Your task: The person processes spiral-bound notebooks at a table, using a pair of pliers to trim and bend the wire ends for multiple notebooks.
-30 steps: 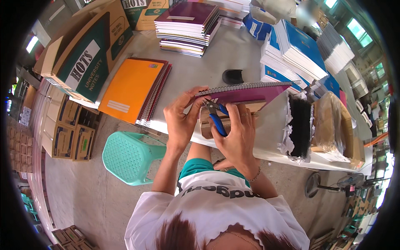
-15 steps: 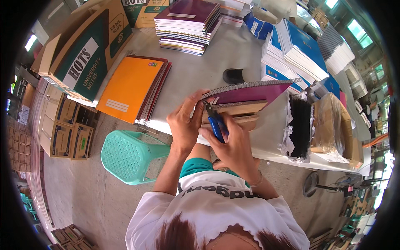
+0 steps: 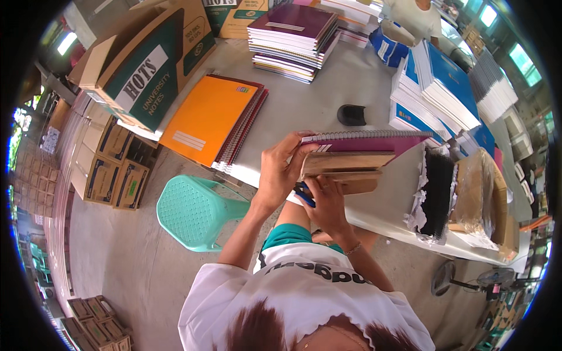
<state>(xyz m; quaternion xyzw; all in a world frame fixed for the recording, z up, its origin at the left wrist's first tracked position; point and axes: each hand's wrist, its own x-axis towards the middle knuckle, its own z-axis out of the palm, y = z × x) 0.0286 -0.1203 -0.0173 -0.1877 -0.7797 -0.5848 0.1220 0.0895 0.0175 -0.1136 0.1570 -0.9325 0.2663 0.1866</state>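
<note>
A purple spiral notebook [image 3: 404,143] stands tilted at the table's near edge, its wire coil along the top. My left hand [image 3: 280,169] is closed on its left end, fingertips by the end of the coil. In front of its cover rests a wooden block [image 3: 351,159], with a second wooden piece [image 3: 358,186] just below. My right hand [image 3: 328,205] is closed round blue-handled pliers [image 3: 305,195], below the coil and against the lower wood. The jaws of the pliers are mostly hidden.
Orange and dark red spiral notebooks [image 3: 211,120] lie at left, before an open carton [image 3: 137,82]. Purple notebooks [image 3: 293,44] are stacked farther back, near a black curved piece [image 3: 351,115]. Blue books [image 3: 439,82] are piled at right. A green stool [image 3: 196,212] stands left of me.
My right hand has drawn the pliers down from the coil's end to the wooden pieces. My left hand still grips the notebook. The whole view has shifted slightly.
</note>
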